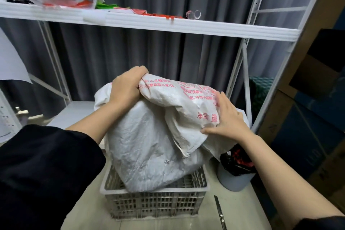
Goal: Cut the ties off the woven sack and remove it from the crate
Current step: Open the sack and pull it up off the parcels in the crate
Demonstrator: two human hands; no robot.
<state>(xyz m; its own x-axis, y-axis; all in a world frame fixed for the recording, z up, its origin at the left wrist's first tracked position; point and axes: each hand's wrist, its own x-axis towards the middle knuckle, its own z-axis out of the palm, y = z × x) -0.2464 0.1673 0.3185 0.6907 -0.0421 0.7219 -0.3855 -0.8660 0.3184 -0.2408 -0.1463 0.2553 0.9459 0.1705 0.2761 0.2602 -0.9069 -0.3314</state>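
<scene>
A bulging white woven sack [149, 145] with red print stands partly inside a grey perforated plastic crate [155, 203] on the floor; its lower end is still in the crate. My left hand [127, 87] grips the bunched top of the sack. My right hand [227, 119] lies on the sack's printed right side with fingers straight and thumb under a fold. I see no ties on the sack. A pair of scissors [220, 213] lies on the floor to the right of the crate.
A grey bin [233, 179] lined with a black bag stands right of the crate. A white metal rack [168, 24] with red and green packets on its shelf rises behind, before a grey curtain. Cardboard boxes [313, 117] stack at the right.
</scene>
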